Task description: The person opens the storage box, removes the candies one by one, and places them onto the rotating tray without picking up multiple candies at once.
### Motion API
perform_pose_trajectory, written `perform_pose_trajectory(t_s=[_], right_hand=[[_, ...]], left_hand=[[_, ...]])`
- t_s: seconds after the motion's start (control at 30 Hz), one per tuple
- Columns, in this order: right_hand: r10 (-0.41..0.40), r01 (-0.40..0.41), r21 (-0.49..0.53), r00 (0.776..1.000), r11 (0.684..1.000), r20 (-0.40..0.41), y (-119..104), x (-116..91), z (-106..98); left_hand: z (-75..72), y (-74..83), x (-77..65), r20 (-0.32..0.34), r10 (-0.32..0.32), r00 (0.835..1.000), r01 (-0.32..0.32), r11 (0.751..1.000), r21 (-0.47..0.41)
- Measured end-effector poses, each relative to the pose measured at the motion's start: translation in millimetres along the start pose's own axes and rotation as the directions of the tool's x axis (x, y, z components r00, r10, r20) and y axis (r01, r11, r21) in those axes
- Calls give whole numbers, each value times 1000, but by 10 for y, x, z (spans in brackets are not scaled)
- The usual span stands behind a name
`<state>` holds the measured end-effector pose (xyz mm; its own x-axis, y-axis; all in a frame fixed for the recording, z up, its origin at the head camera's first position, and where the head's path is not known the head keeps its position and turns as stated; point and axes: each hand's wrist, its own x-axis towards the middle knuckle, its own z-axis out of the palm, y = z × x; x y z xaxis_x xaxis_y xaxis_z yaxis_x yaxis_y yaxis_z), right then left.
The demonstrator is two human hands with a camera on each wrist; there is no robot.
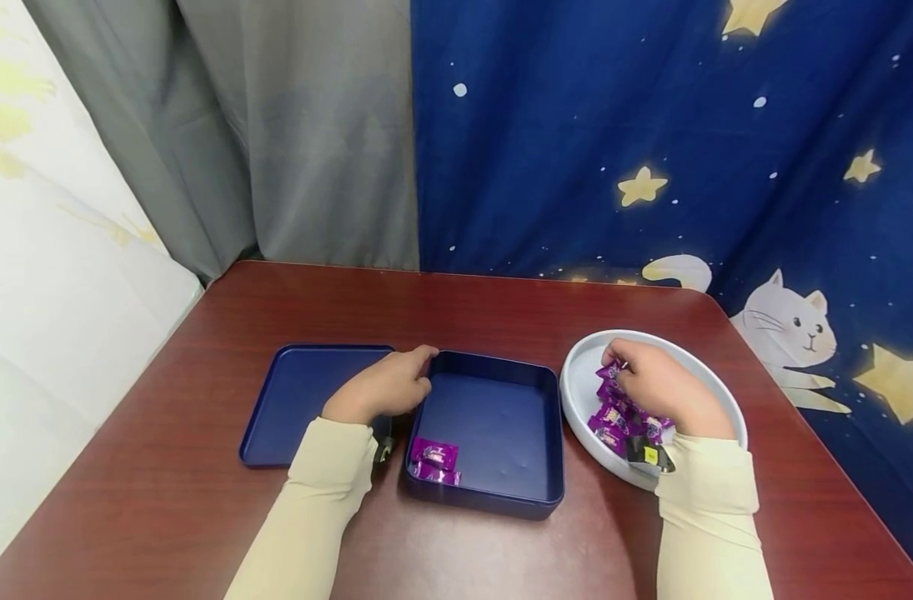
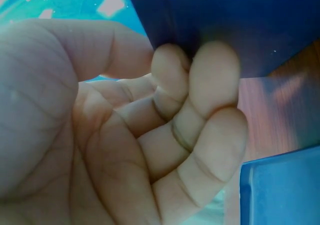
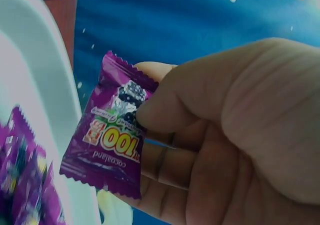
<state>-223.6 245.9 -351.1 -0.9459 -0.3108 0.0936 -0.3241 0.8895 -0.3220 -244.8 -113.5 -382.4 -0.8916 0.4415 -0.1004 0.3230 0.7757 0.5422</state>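
My left hand (image 1: 387, 385) grips the left wall of a navy blue box (image 1: 501, 417) near its far left corner; the left wrist view shows the thumb and curled fingers at the wall. Inside the box, a few purple-wrapped candies (image 1: 437, 458) lie in the near left corner. Over a round white plate (image 1: 585, 379) on the right, my right hand (image 1: 669, 387) pinches a purple wrapped candy (image 3: 107, 140) between thumb and fingers. More wrapped candies (image 1: 609, 425) are heaped on the plate beneath that hand, which partly hides them.
A flat navy blue lid (image 1: 313, 387) lies left of the box, partly under my left forearm. Everything stands on a reddish-brown table (image 1: 456, 304). Behind it hang a grey curtain (image 1: 328, 133) and a blue starry curtain (image 1: 546, 167).
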Motion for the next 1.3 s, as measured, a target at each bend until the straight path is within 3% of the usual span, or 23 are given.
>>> perform_pose_trajectory(t_s=[0.3,0.63,1.13,1.3], right_hand=[[141,-141,2,988,990,66,230,-55,18],[220,-231,53,962,972,162,300,-67,63],[228,-238,65,965,969,131,329,-76,61],[230,-231,1,969,973,95,321,-68,58]], left_hand=[[-1,-3,-2,-7,7,1000,-7,1000,-7],[2,-14,2,-6,-4,1000,4,1000,-7],[-9,-17,20,4,5,1000,-5,1000,7],[-10,-20,13,4,2,1000,-2,1000,2]])
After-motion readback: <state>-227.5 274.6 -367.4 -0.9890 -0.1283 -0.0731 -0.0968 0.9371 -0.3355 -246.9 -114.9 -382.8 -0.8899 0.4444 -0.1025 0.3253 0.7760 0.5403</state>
